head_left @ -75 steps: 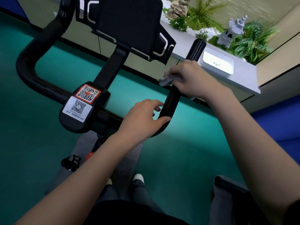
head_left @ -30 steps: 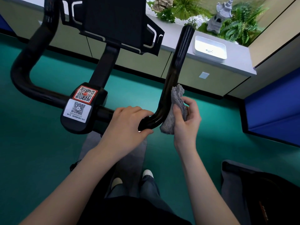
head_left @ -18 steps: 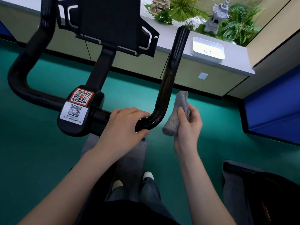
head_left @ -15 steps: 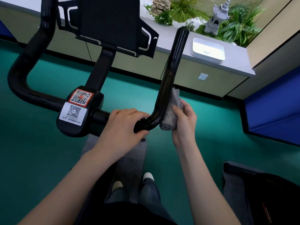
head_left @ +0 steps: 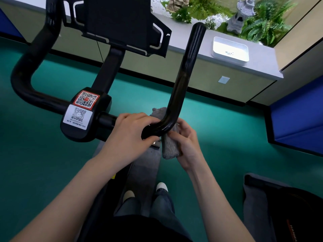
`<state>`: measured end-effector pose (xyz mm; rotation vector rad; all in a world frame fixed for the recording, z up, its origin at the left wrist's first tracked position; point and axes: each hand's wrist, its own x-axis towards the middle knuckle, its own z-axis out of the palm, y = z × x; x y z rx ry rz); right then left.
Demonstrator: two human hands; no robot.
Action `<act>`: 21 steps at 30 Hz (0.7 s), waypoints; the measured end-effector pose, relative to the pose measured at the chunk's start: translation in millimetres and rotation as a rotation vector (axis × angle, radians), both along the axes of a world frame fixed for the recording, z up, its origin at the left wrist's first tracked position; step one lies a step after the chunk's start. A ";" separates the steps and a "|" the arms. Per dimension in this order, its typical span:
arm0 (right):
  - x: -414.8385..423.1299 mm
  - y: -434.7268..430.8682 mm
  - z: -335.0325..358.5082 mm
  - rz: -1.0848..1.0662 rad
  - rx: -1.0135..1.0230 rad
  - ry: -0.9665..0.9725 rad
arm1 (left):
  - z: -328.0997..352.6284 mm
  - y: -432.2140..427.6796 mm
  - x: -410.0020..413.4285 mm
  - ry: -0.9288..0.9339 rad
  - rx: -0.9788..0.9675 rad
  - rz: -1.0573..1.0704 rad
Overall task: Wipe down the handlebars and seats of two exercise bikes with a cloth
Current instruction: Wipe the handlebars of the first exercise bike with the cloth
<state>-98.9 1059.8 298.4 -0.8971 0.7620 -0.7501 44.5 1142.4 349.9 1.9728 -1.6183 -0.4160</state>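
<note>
Right grip point(head_left: 185, 142): fingers curled round a grey cloth point(head_left: 170, 149), holding it against the bend of the handlebar point(head_left: 181, 81). One end of the cloth shows above the bar and the rest hangs below it. Left grip point(head_left: 132, 135): fingers and thumb wrapped round the same bar, just beside the cloth, between the bend and the centre block point(head_left: 97, 126), which bears two code stickers point(head_left: 82, 109). A dark screen holder point(head_left: 120, 20) stands above the block. Below, two shoes point(head_left: 161, 186) stand on the green floor point(head_left: 43, 163). Beyond the bar, a grey table point(head_left: 262, 65) carries a white tray point(head_left: 230, 51); ferns point(head_left: 262, 30) and a stone lantern point(head_left: 240, 16) are behind it.
</note>
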 end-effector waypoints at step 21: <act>29.6 -56.1 101.5 0.110 -1.042 0.821 | 6.4 9.1 16.6 -0.067 0.013 0.047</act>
